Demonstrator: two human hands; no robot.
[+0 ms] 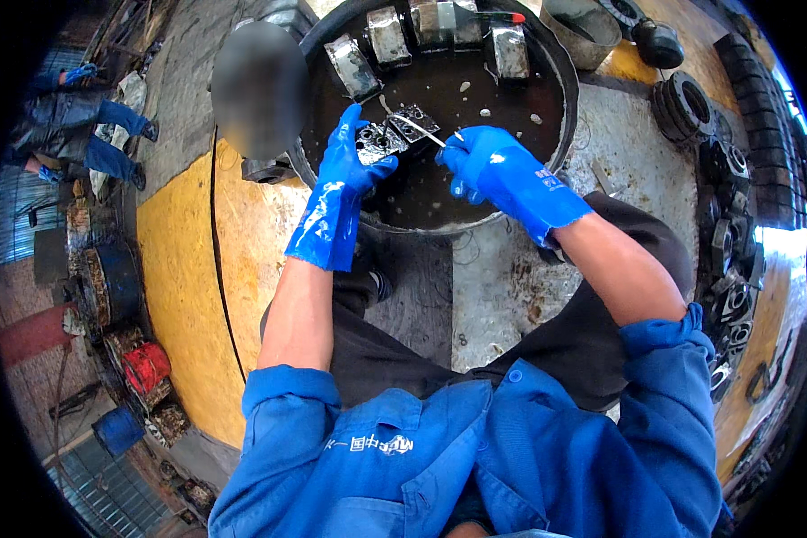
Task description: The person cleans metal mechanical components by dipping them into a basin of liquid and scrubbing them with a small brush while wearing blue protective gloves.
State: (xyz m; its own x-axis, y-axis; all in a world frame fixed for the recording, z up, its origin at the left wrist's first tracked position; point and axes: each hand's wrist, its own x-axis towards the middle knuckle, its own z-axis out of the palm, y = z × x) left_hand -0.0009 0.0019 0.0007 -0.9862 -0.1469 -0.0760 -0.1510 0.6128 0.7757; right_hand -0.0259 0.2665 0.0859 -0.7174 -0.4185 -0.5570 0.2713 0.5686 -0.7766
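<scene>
I wear long blue rubber gloves on both hands. My left hand [351, 160] grips a dark, greasy metal engine part [393, 134] with round holes, held over a big round black basin [560, 85] of dark liquid. My right hand [482, 163] holds a thin metal tool [417, 127] whose tip rests on the part. Several grey metal blocks [384, 38] lean inside the basin's far rim.
A grey bucket [583, 31] stands beyond the basin at right. Stacks of dark round metal parts [686, 103] line the right side. A black cable [213, 251] runs over the yellow floor at left. Another person [72, 125] crouches at far left. A red can [145, 366] sits lower left.
</scene>
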